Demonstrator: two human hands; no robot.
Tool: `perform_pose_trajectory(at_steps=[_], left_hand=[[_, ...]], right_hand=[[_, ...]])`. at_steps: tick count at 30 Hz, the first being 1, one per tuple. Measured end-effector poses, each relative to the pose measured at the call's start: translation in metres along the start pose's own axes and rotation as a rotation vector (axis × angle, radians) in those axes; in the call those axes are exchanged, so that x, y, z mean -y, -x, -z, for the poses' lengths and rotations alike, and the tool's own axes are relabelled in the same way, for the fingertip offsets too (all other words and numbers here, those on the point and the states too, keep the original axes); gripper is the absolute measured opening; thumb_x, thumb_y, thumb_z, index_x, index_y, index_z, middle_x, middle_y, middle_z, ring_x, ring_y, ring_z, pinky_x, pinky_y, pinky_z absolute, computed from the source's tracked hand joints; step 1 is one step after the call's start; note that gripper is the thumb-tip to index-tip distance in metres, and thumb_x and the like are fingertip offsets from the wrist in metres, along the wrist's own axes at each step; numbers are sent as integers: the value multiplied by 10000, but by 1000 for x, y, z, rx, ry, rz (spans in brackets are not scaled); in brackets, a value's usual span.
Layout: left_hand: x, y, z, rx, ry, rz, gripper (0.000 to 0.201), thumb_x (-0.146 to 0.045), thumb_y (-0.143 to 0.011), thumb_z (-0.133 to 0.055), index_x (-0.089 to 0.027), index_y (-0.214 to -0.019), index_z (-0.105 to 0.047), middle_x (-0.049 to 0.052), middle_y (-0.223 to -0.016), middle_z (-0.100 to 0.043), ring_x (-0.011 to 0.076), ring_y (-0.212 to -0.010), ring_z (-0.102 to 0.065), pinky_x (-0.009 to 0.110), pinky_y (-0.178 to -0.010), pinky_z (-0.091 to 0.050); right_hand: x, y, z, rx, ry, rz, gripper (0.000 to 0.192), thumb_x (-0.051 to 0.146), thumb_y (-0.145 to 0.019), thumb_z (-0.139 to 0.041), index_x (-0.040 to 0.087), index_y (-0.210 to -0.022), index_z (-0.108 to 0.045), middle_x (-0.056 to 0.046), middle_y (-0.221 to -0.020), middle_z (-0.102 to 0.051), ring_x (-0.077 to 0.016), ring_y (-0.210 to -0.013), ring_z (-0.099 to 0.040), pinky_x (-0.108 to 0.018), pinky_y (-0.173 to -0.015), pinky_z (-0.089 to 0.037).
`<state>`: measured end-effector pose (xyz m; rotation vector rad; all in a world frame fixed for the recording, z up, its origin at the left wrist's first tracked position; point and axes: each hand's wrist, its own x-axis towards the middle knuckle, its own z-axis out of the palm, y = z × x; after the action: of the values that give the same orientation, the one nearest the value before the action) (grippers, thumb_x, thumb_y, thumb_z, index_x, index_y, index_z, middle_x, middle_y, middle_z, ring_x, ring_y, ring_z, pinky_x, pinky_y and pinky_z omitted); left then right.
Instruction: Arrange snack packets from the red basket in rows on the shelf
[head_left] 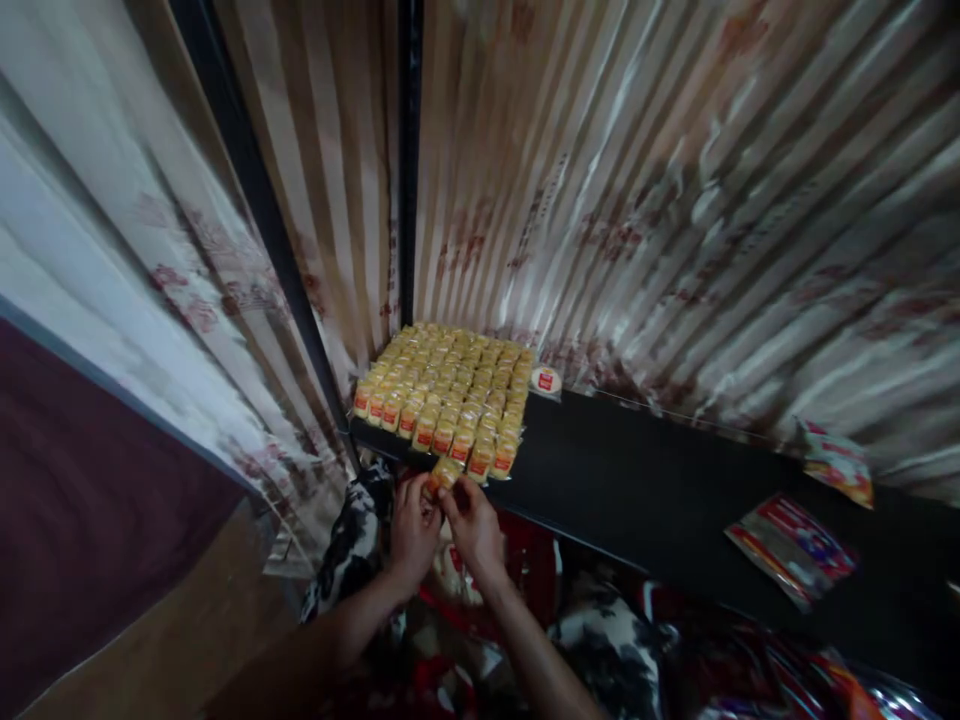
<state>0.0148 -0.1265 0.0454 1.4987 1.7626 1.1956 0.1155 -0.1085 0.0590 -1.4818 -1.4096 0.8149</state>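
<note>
Left hand (412,530) and right hand (474,525), fingers pinched together on one small yellow packet (447,472) with a red label, held at the near edge of the black shelf (637,480). Just behind it, touching rows of identical glossy packets (446,395) form a rectangular block. Ribbed, stained corrugated sheeting (637,200) backs the shelf; two flat foil pouches (791,548) lie well apart to the right

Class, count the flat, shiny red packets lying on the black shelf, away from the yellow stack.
2: one red packet lies mid-shelf at right; a second packet leans against the curtain behind. Others may be hidden off-frame.
</note>
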Motion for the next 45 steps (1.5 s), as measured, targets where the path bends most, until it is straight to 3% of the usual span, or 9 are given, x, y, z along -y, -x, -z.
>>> perform_pose_trajectory(at_steps=[7, 14, 18, 22, 27, 30, 38, 45], left_hand=[[28, -29, 27, -144, -12, 30, 321, -230, -821, -503, -173, -1137, -524, 96, -1081, -584, 158, -821, -605, 330, -761, -515], [43, -43, 36, -164, -10, 48, 319, -224, -820, -496, -159, -1131, -511, 121, -1114, -595, 201, -956, -597, 371, -810, -510], [36, -34, 27, -60, 64, 35, 347, -271, -832, -499, -163, -1161, -484, 112, -1105, -592, 191, -951, -602, 360, -814, -515], [19, -15, 6, 123, 87, -61, 340, -235, -841, -468, -186, -1177, -491, 97, -1169, -560, 183, -1018, -583, 364, -882, -495], [-8, -1, -21, 198, -22, -185, 354, -170, -814, -475, -184, -1162, -535, 94, -1181, -542, 211, -1120, -514, 409, -993, -422], [-18, -1, -33, 207, -41, -269, 328, -162, -818, -458, -172, -1131, -557, 102, -1144, -542, 217, -1092, -525, 407, -975, -440], [-18, -10, -51, 182, -75, -307, 342, -121, -806, -445, -167, -1127, -553, 104, -1124, -513, 213, -1083, -527, 393, -966, -454], [-15, -13, -57, 234, -87, -267, 377, -104, -784, -448, -136, -1145, -552, 127, -1152, -498, 223, -1093, -527, 408, -965, -454]], right_hand=[[20, -20, -48, 51, 73, 68, 300, 345, -757, -556, 177, -983, -661, -71, -915, -699, -197, -798, -640, -305, -758, -501], [31, -28, -71, 64, 96, 2, 302, 331, -749, -556, 165, -993, -623, -70, -880, -687, -201, -774, -638, -316, -743, -494], [25, -15, -54, 12, -59, -56, 258, 354, -769, -558, 183, -962, -581, -33, -828, -675, -165, -721, -629, -271, -691, -498], [9, 2, -13, -98, -76, -113, 279, 418, -779, -561, 189, -940, -568, -35, -840, -673, -169, -742, -630, -273, -693, -498], [-17, 3, 46, -201, 29, -129, 379, 469, -783, -546, 177, -1024, -573, -75, -943, -683, -205, -843, -641, -324, -774, -497], [-34, -7, 65, -246, 79, -122, 422, 484, -781, -533, 166, -1054, -580, -98, -987, -681, -224, -884, -635, -362, -812, -491], [-52, -31, 65, -241, 125, -117, 442, 461, -787, -495, 143, -1083, -584, -114, -1021, -664, -230, -915, -622, -395, -869, -467], [-60, -36, 62, -285, 158, -66, 432, 419, -793, -489, 122, -1097, -567, -136, -1035, -643, -230, -926, -610, -403, -876, -467]])
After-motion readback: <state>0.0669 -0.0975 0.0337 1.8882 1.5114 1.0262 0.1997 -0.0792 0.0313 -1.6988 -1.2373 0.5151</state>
